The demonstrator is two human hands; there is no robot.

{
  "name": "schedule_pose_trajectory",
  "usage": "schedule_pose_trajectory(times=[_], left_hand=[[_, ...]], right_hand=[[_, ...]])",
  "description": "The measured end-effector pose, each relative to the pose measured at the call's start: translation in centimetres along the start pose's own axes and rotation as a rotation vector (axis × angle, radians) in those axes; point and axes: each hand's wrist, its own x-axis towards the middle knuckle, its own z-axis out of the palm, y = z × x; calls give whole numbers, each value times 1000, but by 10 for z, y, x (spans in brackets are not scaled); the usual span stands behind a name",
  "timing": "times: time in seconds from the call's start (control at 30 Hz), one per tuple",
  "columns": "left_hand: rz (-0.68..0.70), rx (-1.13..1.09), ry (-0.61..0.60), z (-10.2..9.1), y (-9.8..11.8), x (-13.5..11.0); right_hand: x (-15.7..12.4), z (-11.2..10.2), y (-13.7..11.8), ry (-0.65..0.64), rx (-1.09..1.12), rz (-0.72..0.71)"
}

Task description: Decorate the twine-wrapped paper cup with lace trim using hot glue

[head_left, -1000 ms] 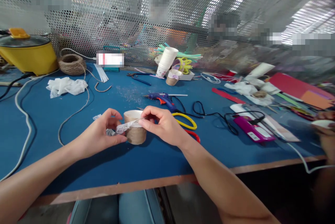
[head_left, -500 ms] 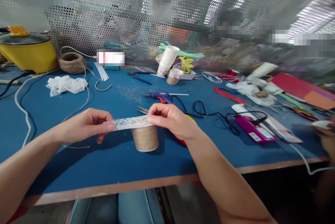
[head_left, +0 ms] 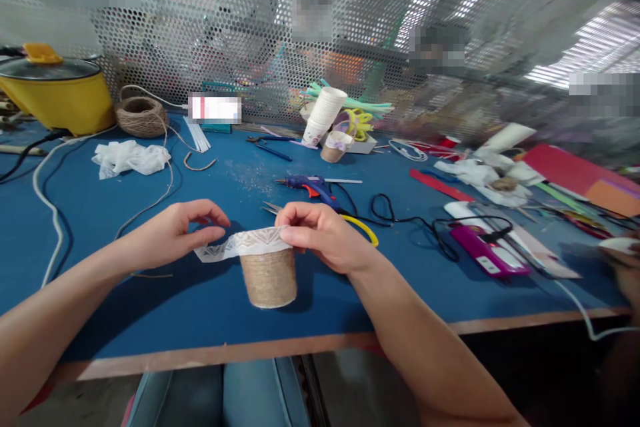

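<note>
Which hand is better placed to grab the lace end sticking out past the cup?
Probably the left hand: it looks open, close to that end of the lace. The right hand is busy pinching the lace at the cup.

Right hand (head_left: pixel 327 236) pinches lace (head_left: pixel 255 240); left hand (head_left: pixel 183 232) curves loosely.

White lace (head_left: pixel 260 240) hides the upper front of the twine-wrapped cup (head_left: pixel 270 279)

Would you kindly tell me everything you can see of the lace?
The lace is a narrow white strip, partly see-through, with an openwork pattern; it looks like fabric. It runs across the upper front of the cup, pinched by the right hand. Its other stretch hangs slack beyond the cup, beside the left hand; whether they touch is unclear.
</note>
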Motion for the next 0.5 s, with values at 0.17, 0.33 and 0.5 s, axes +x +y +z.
schedule_pose_trajectory(times=[0.17, 0.33, 0.5], left_hand=[[48, -176, -26, 5, 24, -1], [66, -238, -147, 14, 41, 7], [17, -347, -193, 17, 34, 12]], right_hand=[[0, 4, 2, -37, -15, -1], [0, 4, 4, -37, -32, -21], [-1, 4, 2, -58, -37, -34]])
